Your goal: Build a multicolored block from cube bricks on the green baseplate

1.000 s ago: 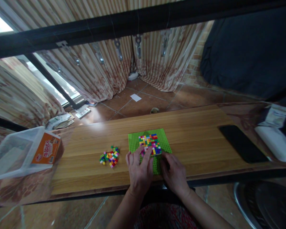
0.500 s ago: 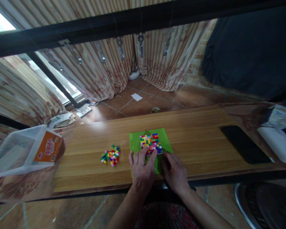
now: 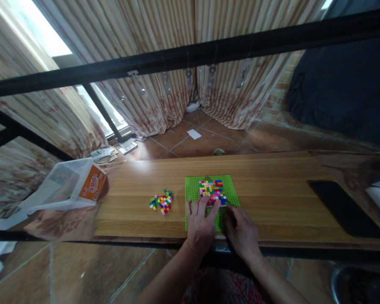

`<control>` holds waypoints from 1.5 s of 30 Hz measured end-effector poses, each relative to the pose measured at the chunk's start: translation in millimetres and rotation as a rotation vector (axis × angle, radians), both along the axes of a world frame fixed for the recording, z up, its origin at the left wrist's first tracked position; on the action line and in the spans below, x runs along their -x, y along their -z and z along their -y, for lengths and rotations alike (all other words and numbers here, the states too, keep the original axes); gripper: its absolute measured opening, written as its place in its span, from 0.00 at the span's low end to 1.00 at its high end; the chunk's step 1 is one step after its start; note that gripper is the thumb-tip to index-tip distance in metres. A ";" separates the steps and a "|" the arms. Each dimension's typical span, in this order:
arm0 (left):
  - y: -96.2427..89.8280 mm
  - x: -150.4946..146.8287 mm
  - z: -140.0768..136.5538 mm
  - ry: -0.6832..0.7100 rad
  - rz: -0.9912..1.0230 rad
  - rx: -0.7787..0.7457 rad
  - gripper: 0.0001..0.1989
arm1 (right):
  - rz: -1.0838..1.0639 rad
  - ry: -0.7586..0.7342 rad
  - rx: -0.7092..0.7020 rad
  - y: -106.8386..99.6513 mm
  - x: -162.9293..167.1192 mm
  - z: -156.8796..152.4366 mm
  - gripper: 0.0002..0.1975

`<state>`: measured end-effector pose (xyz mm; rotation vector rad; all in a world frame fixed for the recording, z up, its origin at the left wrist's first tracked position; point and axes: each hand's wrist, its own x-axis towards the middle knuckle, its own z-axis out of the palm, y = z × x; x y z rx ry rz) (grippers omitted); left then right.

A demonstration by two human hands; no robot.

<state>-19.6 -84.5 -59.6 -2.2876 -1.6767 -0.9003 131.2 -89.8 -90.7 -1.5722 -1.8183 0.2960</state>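
A green studded baseplate [image 3: 232, 191] lies on the wooden board. On it sits a square patch of small multicoloured bricks [image 3: 212, 189]. My left hand [image 3: 201, 223] rests over the plate's near left part, fingers spread, with fingertips on the patch's near edge. Close to the patch's near right corner is my right hand [image 3: 243, 230], its fingers curled together over the plate's edge. Whatever those fingers may pinch is hidden. Left of the plate, loose coloured bricks [image 3: 164, 203] form a small heap.
The wooden board [image 3: 272, 181] carries a black phone-like slab [image 3: 346, 209] at its right. A clear plastic bin [image 3: 61, 181] with an orange label stands at the left. A black bar [image 3: 164, 63] crosses in front of the curtains [image 3: 158, 25]. Papers [image 3: 103, 154] lie beyond the bin.
My head view has turned, so the whole scene sits further right in the picture. Both hands keep nearly the same place on the baseplate; the brick patch looks unchanged.
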 end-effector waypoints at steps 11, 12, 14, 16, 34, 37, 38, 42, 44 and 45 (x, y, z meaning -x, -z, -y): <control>-15.1 35.3 23.8 -0.159 0.179 0.051 0.18 | 0.027 0.033 0.037 10.2 -5.1 -2.4 0.18; -13.1 47.7 27.3 -0.214 0.203 0.027 0.15 | 0.026 0.037 0.040 10.3 -5.3 -2.2 0.19; -8.6 73.3 33.9 -0.353 0.235 -0.005 0.14 | 0.031 0.043 0.041 10.5 -5.4 -1.7 0.19; -5.4 95.1 38.3 -0.445 0.249 0.051 0.13 | 0.042 0.053 0.044 10.9 -5.2 -1.4 0.20; 2.3 123.3 34.0 -0.459 0.320 0.199 0.07 | -0.100 0.127 0.063 -10.8 -14.7 10.6 0.23; -0.7 122.8 37.4 -0.417 0.480 0.190 0.07 | -0.168 0.029 0.031 -32.0 5.0 21.3 0.18; -3.9 120.7 39.5 -0.381 0.544 0.211 0.07 | -0.222 -0.045 0.044 -38.8 16.9 23.5 0.17; -23.8 105.3 56.0 -0.197 0.772 0.348 0.10 | -0.445 -0.299 0.348 -56.5 74.1 21.8 0.15; -33.0 98.1 67.2 -0.124 0.882 0.431 0.16 | -0.581 -0.403 0.484 -58.9 96.1 19.2 0.14; -36.2 95.5 72.6 -0.101 0.937 0.471 0.17 | -0.636 -0.447 0.543 -59.1 103.5 18.7 0.13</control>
